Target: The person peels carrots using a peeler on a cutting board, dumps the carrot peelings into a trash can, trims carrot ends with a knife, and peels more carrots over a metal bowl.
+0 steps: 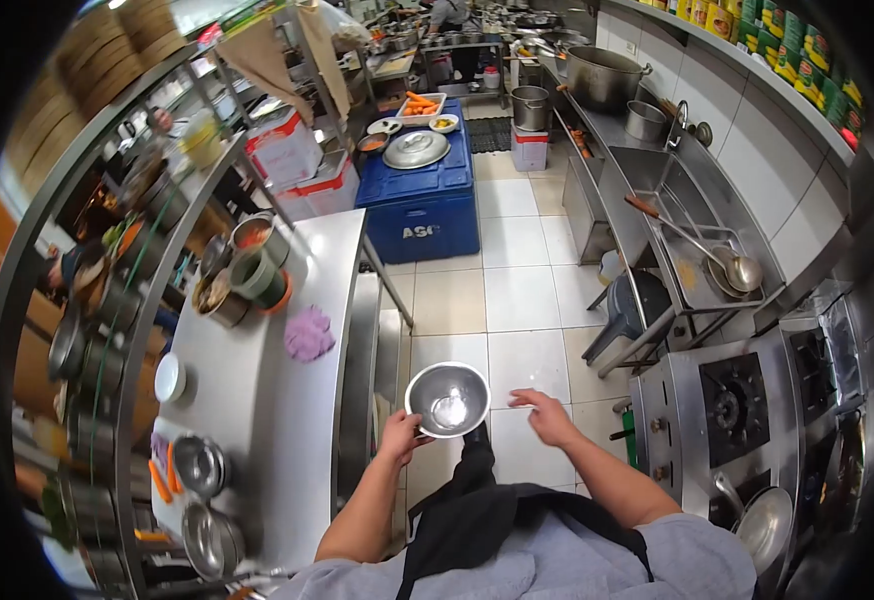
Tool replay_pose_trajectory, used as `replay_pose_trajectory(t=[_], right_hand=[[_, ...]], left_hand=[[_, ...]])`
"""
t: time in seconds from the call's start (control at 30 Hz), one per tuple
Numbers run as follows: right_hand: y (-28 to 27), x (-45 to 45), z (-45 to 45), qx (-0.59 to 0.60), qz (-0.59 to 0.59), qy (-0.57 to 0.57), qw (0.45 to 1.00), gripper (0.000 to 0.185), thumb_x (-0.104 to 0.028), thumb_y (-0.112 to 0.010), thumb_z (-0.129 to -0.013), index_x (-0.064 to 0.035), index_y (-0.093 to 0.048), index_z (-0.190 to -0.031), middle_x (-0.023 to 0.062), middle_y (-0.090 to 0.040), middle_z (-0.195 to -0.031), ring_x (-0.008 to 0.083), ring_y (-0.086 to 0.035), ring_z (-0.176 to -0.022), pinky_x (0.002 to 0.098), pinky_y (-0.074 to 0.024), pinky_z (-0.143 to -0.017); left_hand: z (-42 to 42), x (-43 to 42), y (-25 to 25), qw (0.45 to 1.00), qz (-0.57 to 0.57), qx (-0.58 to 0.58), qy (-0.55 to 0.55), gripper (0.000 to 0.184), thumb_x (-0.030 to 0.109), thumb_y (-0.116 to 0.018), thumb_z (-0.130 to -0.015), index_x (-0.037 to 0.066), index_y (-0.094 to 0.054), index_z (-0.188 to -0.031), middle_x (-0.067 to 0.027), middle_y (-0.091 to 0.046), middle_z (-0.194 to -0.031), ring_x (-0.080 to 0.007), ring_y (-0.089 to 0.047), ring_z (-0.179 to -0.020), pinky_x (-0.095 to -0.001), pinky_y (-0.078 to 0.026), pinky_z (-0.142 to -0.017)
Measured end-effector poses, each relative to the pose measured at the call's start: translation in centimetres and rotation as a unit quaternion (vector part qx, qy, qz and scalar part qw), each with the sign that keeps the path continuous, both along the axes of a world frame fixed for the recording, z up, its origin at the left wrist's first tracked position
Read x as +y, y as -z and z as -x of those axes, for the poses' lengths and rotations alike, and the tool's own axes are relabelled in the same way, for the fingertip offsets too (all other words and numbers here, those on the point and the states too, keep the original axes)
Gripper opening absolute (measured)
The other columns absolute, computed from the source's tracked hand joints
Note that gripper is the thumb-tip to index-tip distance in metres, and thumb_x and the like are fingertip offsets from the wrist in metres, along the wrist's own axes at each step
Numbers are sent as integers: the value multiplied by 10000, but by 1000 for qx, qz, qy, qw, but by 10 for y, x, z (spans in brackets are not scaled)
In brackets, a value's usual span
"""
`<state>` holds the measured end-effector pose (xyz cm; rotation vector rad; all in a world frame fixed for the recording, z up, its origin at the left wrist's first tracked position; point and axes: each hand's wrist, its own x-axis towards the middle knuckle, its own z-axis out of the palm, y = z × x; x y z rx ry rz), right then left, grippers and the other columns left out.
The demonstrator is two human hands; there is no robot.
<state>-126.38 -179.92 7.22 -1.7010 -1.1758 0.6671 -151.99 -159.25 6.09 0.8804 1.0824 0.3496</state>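
Observation:
My left hand [402,437] grips the rim of a round metal bowl [448,400] at its lower left side. The bowl looks empty, and light reflects off its bottom. To the right of the bowl, not touching it, my right hand [544,415] hangs in the air with its fingers apart and nothing in it. Both hands are over the tiled floor, between the steel table [287,420] on the left and the stove [732,405] on the right.
On the left table are a purple cloth [309,333], a white bowl [170,378], carrots [160,481] and metal bowls [200,465]. A blue chest [420,220] stands ahead. A sink [647,170], a ladle [742,272] and a stool [629,310] are at the right. People stand farther back.

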Motion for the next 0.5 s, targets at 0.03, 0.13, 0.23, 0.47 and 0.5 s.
replay_pose_trajectory(t=[0.03,0.13,0.23,0.47,0.5], right_hand=[[25,10,-30,28,42,16,999,533,100,-469,-761,-93,-633,-1230,97,-730,-998,239,-669,-963,340,-505,-846],[135,6,-123,32,208,104,972,460,132,-445,-738,-30,-660,-1111,125,-740,-817,185,-709,-754,308,-533,-667],[156,2,-193,68,236,255,935,358,135,-453,-754,14,-656,-1023,138,-723,-776,187,-703,-721,310,-537,-627],[156,97,-348,203,90,415,882,318,165,-450,-777,54,-616,-1024,147,-713,-787,197,-701,-720,308,-575,-682],[167,115,-373,228,65,421,876,320,171,-446,-780,60,-610,-1031,148,-713,-792,198,-700,-715,308,-578,-687]], left_hand=[[-11,28,10,1000,6,7,1,172,71,-541,-905,14,-570,-1064,-91,-615,-922,-230,-659,-811,-435,-614,-739],[-67,98,17,1000,18,16,12,213,56,-526,-899,6,-555,-1103,-110,-628,-944,-262,-679,-834,-447,-617,-751],[-154,167,12,999,23,19,31,200,52,-530,-895,-3,-559,-1086,-121,-613,-983,-266,-665,-856,-454,-621,-739],[-407,335,-3,988,-14,-30,149,96,71,-567,-905,23,-567,-988,-92,-588,-911,-238,-658,-810,-448,-624,-741],[-444,355,-9,986,-23,-34,160,98,73,-565,-908,23,-574,-992,-91,-598,-914,-234,-661,-806,-442,-623,-742]])
